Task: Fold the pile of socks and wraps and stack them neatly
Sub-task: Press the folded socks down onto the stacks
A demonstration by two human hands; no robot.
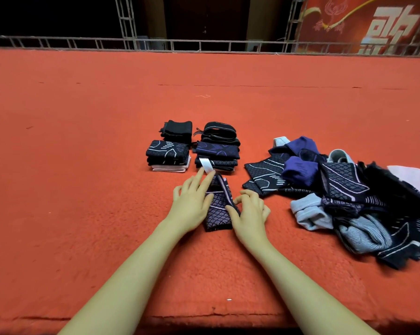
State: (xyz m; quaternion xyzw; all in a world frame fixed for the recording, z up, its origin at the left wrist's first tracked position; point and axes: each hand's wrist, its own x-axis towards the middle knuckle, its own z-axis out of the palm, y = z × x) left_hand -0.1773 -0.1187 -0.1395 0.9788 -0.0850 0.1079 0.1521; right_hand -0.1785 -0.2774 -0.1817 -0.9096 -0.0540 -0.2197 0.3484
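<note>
Left hand (192, 201) lies flat with straight fingers on the sock (218, 206), right hand (250, 213) pinches its edge, stacks (192, 148) just behind, pile (349, 194) to the right.

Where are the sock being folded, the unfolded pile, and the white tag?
sock being folded (217, 213), head view, patterned middle between the hands.
unfolded pile (344, 187), head view, dark patterned piece on top.
white tag (206, 165), head view, middle of the strip.

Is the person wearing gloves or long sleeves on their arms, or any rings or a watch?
No. Both the left hand and the right hand are bare, with no gloves. The forearms are uncovered as far as the picture shows, so no sleeves appear. No rings, watch or bracelet can be seen.
</note>
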